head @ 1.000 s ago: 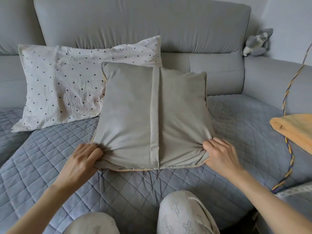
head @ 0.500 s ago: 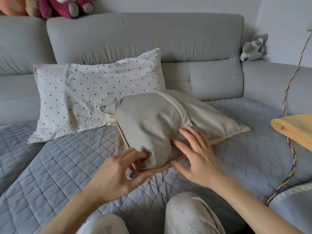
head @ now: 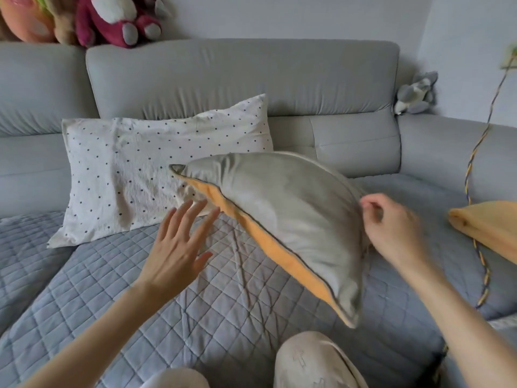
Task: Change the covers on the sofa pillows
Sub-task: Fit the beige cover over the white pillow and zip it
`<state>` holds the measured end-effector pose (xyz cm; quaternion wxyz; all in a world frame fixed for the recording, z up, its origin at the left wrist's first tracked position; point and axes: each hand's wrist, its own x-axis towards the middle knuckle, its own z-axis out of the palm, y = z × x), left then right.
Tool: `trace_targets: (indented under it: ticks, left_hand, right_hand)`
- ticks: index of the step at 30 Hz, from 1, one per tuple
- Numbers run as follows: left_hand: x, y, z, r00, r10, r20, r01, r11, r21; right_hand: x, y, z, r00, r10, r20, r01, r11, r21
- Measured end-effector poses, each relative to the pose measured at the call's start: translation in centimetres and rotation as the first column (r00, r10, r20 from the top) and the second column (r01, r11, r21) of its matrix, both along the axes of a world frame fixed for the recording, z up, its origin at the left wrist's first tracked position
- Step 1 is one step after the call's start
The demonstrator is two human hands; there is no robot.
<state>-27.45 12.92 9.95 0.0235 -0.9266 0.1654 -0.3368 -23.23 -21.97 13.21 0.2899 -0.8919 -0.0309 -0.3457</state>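
Pillow (head: 293, 219) edge in right hand (head: 391, 228)

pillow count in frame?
2 clear: a polka-dot pillow leaning on the sofa back, left; a grey-and-orange pillow mid-frame, tilted, pinched by the right hand. The orange fabric at right may be a third or a cover.

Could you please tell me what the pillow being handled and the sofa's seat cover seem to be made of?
Pillow: smooth grey woven cloth with soft creases, the underside orange and apparently fleecy, dark piping along the seam. Seat cover: blue-grey quilted fabric, matte, stitched in a diamond grid.
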Motion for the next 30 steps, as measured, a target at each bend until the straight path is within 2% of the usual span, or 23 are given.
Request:
trace_targets:
  ticks: [2, 4, 5, 6, 8, 11, 14, 17, 19, 21, 23, 26, 28, 30]
  left_hand:
    - [2.0, -0.7, 0.6, 1.000, 0.029, -0.005, -0.029, 0.998, 0.048]
    - [3.6, -1.0, 0.4, 0.995, 0.038, -0.093, -0.027, 0.993, 0.115]
    - [3.9, -1.0, 0.0, 0.989, 0.033, -0.146, -0.014, 0.992, 0.129]
    - [3.8, -1.0, -0.4, 0.982, 0.015, -0.187, 0.004, 0.995, 0.098]
    - [3.1, -0.9, -1.4, 0.983, -0.051, -0.175, 0.050, 0.999, -0.011]
    - [2.3, -0.7, -2.3, 0.985, -0.129, -0.112, 0.119, 0.988, -0.096]
    - [2.5, 1.1, -2.4, 0.993, -0.099, -0.070, 0.091, 0.989, -0.117]
    - [2.8, 1.7, -0.8, 0.996, -0.094, 0.009, 0.094, 0.995, 0.014]
    - [3.3, 0.5, 0.8, 0.989, -0.132, 0.069, 0.129, 0.991, 0.039]
    - [3.9, -0.5, 2.3, 0.980, -0.149, 0.134, 0.157, 0.986, -0.057]
    - [4.4, -0.9, 3.1, 0.971, -0.152, 0.185, 0.183, 0.970, -0.162]
    - [3.8, -1.7, 4.2, 0.949, -0.129, 0.289, 0.202, 0.949, -0.241]
    - [3.1, -2.6, 5.1, 0.936, -0.157, 0.315, 0.230, 0.950, -0.210]
    - [2.6, -3.2, 5.1, 0.929, -0.249, 0.273, 0.287, 0.952, -0.110]
  right_hand:
    - [-2.1, 4.0, 1.2, 0.990, 0.125, 0.068, -0.123, 0.992, -0.034]
    - [-4.1, 8.5, 0.5, 0.969, 0.235, 0.079, -0.216, 0.957, -0.195]
    - [-4.5, 10.5, -0.4, 0.972, 0.230, 0.046, -0.207, 0.933, -0.294]
    - [-4.7, 12.1, -1.2, 0.980, 0.199, -0.014, -0.189, 0.900, -0.393]
    - [-4.7, 14.0, -2.2, 0.975, 0.145, -0.167, -0.211, 0.833, -0.511]
    - [-4.1, 13.0, -3.9, 0.960, 0.153, -0.234, -0.266, 0.756, -0.598]
    - [-2.8, 8.6, -3.1, 0.922, 0.249, -0.296, -0.375, 0.764, -0.525]
    - [-1.7, 4.0, -1.6, 0.860, 0.358, -0.364, -0.481, 0.808, -0.341]
    - [-1.6, 2.0, 0.1, 0.828, 0.387, -0.405, -0.507, 0.826, -0.246]
    - [-1.8, 1.0, 1.8, 0.848, 0.332, -0.412, -0.456, 0.854, -0.251]
    - [-2.5, 1.1, 2.8, 0.918, 0.185, -0.351, -0.311, 0.885, -0.346]
    - [-4.6, 3.8, 2.3, 0.999, 0.042, -0.012, -0.043, 0.867, -0.496]
    - [-5.9, 6.6, 0.3, 0.992, 0.077, 0.099, -0.015, 0.857, -0.516]
    - [-6.5, 8.7, -2.0, 0.994, 0.108, 0.007, -0.089, 0.850, -0.519]
